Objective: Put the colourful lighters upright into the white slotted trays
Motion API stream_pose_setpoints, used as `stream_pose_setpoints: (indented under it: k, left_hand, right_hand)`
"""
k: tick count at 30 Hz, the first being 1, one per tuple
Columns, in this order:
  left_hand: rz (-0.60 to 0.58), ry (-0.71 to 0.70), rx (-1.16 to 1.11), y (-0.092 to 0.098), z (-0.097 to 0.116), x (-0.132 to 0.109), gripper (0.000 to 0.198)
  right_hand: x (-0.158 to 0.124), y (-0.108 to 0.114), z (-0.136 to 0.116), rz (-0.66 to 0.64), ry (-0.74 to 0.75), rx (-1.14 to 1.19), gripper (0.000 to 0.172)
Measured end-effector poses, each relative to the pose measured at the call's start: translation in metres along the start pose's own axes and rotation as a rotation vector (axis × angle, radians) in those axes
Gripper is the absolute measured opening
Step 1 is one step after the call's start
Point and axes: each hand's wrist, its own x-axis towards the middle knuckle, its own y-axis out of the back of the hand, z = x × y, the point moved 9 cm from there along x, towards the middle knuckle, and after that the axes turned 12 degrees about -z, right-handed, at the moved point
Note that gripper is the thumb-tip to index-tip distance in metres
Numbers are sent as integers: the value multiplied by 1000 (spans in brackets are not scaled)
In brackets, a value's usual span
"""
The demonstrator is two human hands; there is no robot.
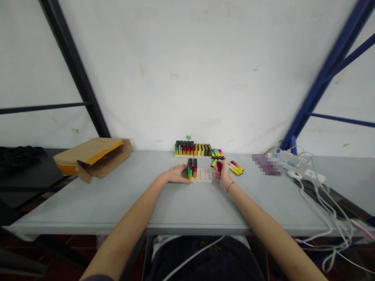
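A small white tray (206, 176) with rows of round holes stands on the table in front of me. Its left end holds upright lighters (192, 168) with black tops and green, yellow and red bodies. My left hand (176, 174) lies flat against that end, thumb along the front edge and fingers spread by the lighters. Just beyond the tray's right end, my right hand (223, 174) is closed around a magenta lighter (219, 165), mostly hidden by the fingers. Loose yellow and red lighters (236, 168) lie flat to its right.
Behind the tray, near the wall, stand more upright lighters (184, 148), with a small pile of lighters (217, 153) beside them. An open cardboard box (93, 154) lies at the left. White cables (319, 187) and a power strip (288, 159) crowd the right side.
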Motion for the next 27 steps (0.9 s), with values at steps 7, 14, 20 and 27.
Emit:
stream_pose_setpoints:
  k: [7,14,20,27]
  left_hand:
    - [7,-10,2,0,1,0,87]
    - [17,-16,-3,1,1,0,86]
    - [13,-14,7,1,2,-1,85]
    - [6,-6,-1,1,2,-1,85]
  right_hand:
    - [-7,2,1,101,-71,149,43]
    - [-6,4,3,87,-82,163,44]
    - [-6,5,1,120,-53,180,39]
    - [-7,-5,1,-10,-116,222,39]
